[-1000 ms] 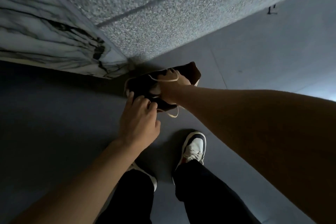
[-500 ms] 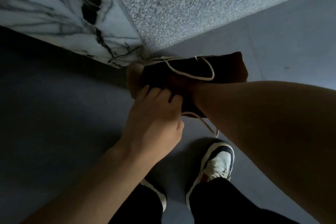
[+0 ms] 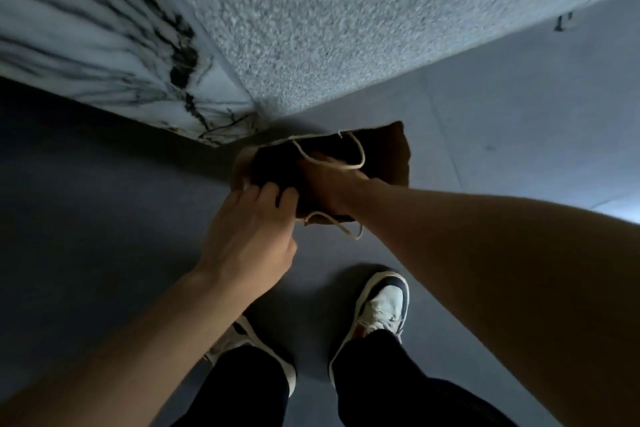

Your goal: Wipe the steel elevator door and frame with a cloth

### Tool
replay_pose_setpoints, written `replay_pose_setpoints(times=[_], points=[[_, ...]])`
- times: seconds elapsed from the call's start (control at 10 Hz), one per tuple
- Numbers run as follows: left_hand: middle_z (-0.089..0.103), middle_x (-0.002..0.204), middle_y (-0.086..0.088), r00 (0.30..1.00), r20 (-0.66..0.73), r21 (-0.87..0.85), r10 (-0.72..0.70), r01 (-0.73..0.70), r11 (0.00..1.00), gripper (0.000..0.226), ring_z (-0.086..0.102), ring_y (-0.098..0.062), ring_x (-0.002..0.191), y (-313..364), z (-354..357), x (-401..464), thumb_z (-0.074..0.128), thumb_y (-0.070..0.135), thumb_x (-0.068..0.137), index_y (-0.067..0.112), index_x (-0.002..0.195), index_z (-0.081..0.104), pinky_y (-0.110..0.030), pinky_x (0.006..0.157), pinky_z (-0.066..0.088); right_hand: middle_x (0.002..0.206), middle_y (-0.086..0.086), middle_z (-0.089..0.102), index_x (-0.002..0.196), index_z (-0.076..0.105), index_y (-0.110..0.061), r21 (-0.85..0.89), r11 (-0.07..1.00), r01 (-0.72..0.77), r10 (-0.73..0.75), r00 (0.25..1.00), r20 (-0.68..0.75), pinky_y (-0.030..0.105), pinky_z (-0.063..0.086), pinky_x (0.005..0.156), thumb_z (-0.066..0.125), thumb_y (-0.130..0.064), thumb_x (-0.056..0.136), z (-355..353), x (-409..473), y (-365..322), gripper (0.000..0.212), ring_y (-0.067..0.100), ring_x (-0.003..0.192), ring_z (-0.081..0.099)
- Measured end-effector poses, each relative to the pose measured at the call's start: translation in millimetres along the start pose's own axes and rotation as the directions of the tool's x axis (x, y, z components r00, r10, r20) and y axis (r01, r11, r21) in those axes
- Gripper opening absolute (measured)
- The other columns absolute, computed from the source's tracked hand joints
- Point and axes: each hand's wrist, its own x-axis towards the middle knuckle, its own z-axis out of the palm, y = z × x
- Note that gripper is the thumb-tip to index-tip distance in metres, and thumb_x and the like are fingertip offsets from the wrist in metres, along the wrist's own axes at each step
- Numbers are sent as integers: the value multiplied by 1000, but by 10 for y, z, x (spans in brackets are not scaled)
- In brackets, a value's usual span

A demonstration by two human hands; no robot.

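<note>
Left hand [image 3: 247, 236]: centre of frame, fingers curled over the near rim of a brown paper bag [image 3: 384, 156], gripping it. Right hand [image 3: 325, 184]: reaching into the bag's mouth, fingers hidden inside; its grasp cannot be told. Bag: cream cord handles [image 3: 349, 163], held above grey floor [image 3: 86, 218]. Cloth: not visible. Lower frame: two white-and-dark sneakers [image 3: 381, 308], black trousers. Upper left: veined marble panel [image 3: 86, 45]; beside it, speckled stone wall [image 3: 346, 17].

A brown paper bag [image 3: 391, 152] with pale cord handles above a grey floor [image 3: 104, 218]; white-and-dark sneakers [image 3: 381, 305] below; veined marble wall [image 3: 86, 45] meets speckled stone panel [image 3: 329, 28].
</note>
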Motion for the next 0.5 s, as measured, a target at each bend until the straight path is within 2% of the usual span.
replay_pose_setpoints(times=[0.1,0.2,0.3,0.4,0.5], points=[[57,94,-11,995,79,58,-53,49,997,38,57,-31,80,75,-395,-130,68,21,71,12,106,56,-41,66,46,133,8,51,138,45,-19,-136,990,25,-35,997,-75,43,46,97,52,-38,94,-415,-517,-169,49,30,119,52],[58,104,-11,992,71,77,-108,103,992,42,60,-30,84,153,-818,-274,67,29,77,13,114,55,-40,66,45,123,6,58,129,53,-16,-193,981,-2,-18,995,-102,39,52,85,46,-30,98,-796,-912,-344,35,28,108,60],[57,111,-11,990,37,76,-134,131,988,46,60,-31,95,247,-1279,-367,61,34,82,13,122,53,-40,73,46,124,3,59,132,51,-20,-152,988,-19,-4,988,-152,36,52,81,47,-32,96,-1261,-1272,-525,38,24,106,61],[57,115,-12,985,-5,39,-175,175,984,45,59,-32,102,288,-1829,-517,57,37,84,12,121,51,-40,77,47,129,4,54,137,45,-22,-132,990,-48,25,985,-170,41,53,85,48,-33,95,-1714,-1667,-838,44,26,108,58],[56,117,-14,981,-79,-19,-178,177,984,45,57,-33,103,354,-2226,-644,54,37,86,11,121,50,-40,79,46,132,4,51,142,39,-22,-160,987,21,-50,982,-183,38,50,87,50,-33,96,-2076,-2014,-1137,49,27,112,56]])
